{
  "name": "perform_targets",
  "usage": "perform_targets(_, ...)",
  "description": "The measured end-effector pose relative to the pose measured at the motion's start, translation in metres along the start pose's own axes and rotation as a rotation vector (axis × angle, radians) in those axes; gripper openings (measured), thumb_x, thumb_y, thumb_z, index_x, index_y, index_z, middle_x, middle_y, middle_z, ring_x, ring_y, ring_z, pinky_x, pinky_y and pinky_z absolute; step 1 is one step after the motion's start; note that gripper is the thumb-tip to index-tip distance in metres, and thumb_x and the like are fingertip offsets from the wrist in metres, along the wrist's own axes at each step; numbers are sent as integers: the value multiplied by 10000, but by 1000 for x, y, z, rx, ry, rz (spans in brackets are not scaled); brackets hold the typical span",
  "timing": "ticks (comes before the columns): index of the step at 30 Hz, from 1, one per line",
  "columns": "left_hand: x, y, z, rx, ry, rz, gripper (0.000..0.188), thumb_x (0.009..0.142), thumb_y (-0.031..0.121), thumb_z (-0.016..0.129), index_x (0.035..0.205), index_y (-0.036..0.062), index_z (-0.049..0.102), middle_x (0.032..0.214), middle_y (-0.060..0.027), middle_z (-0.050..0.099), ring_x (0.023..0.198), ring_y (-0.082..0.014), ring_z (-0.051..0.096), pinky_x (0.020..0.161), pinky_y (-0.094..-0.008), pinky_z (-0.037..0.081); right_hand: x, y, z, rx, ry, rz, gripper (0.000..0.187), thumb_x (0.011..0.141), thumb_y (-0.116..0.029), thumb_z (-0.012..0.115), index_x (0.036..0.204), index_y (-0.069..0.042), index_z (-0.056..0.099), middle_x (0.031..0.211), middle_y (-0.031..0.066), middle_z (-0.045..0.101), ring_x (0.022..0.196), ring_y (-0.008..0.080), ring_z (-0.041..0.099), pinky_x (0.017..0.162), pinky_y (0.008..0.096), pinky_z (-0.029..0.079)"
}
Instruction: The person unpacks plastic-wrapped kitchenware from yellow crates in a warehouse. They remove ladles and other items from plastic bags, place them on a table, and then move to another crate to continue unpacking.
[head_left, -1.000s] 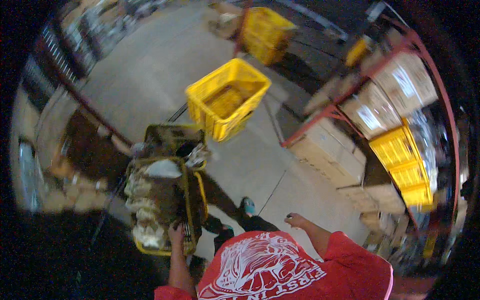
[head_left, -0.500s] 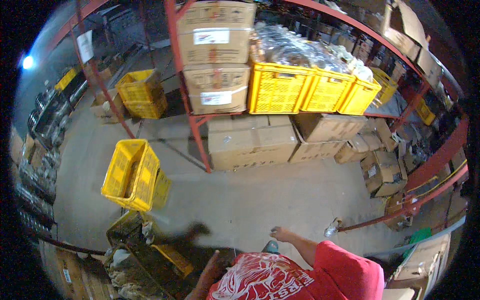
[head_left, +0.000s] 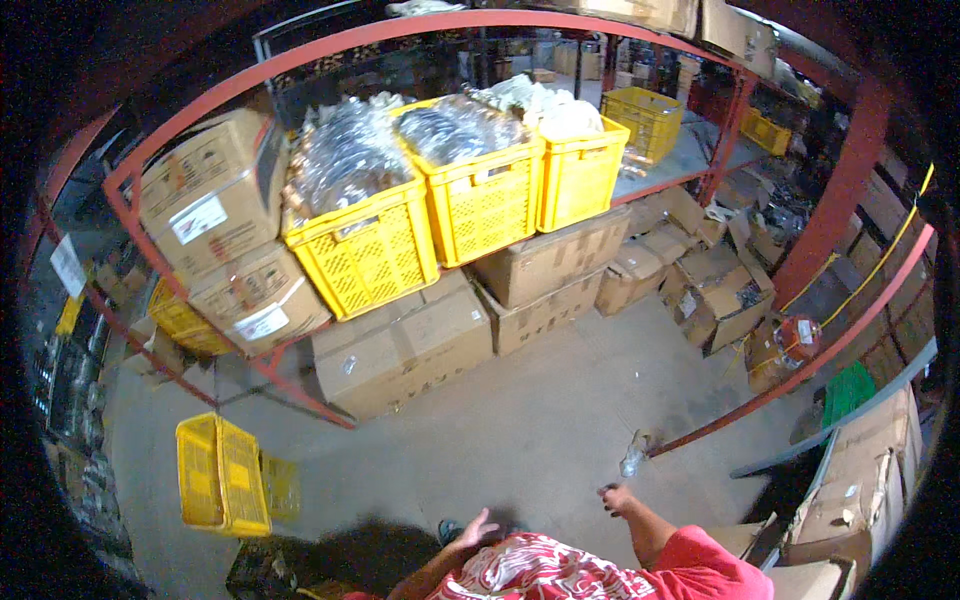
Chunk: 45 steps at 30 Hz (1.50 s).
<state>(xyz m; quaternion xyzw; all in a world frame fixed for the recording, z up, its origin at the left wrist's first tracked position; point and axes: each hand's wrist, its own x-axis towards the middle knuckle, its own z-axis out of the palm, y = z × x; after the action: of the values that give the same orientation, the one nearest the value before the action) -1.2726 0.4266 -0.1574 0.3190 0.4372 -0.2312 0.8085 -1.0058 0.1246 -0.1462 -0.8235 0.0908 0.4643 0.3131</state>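
My left hand [head_left: 476, 529] is held out in front of the red patterned shirt, fingers apart and with nothing in it. Out to the right, my right hand [head_left: 616, 498] hangs above the floor, its fingers loosely bent and apart; I see nothing held. Nearest to it on the floor lies a small clear plastic wrapping [head_left: 632, 458], beside the foot of a red metal bar [head_left: 740, 408]. Neither hand touches anything. Ahead on the rack stand yellow crates, a left one [head_left: 365, 260] and a middle one [head_left: 490, 205] filled with plastic-wrapped parts, and a right one [head_left: 583, 180] holding whitish bundles.
Large cardboard boxes [head_left: 410, 350] sit beneath the red rack [head_left: 330, 50]. Stacked cartons [head_left: 215, 195] fill its left end. A yellow crate stack [head_left: 225, 475] stands on the floor at left. Open boxes [head_left: 715, 295] and a worn carton [head_left: 850, 490] are at right.
The view has swung to the right and the rack appears closer. The yellow floor crates have shifted toward the lower left. My left hand has come forward, fingers spread; both hands remain apart from things.
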Motion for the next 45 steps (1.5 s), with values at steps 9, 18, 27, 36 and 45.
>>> perform_targets(9,123,123,120,633,-252,-233,1043,783,825,448,1543,168,171,1550,-199,260,1366,-377,352,1077,-601,268,22,-6,-48,63,50,110,438,863,-390,657,1231,-154,622,1025,97,646,835,222,618,644,397,536)
perform_targets(18,230,323,158,881,-117,-90,711,874,601,586,1406,148,451,1417,-133,491,1272,-336,471,1003,-542,386,59,-29,-162,451,266,228,402,880,-357,649,1220,-148,599,1012,91,627,815,268,637,619,438,531)
perform_targets(27,328,518,255,1084,147,136,484,853,423,682,1201,94,609,1030,-126,643,925,-247,617,811,-450,521,129,-14,-184,700,162,471,327,866,-301,666,1121,-101,627,875,104,632,670,243,622,511,405,514)
perform_targets(36,401,572,452,1014,-60,314,447,905,333,633,1213,10,621,1001,-98,649,894,-197,601,808,-364,500,384,-45,-489,-67,104,67,300,871,-271,628,979,6,664,903,168,680,714,277,658,688,423,528)
perform_targets(45,422,706,695,817,-150,574,455,931,313,602,1274,20,546,1186,-164,591,1097,-290,551,950,-429,438,434,-435,-806,-138,558,-460,507,924,-420,540,1231,-20,587,1169,238,632,1127,393,585,926,413,468)
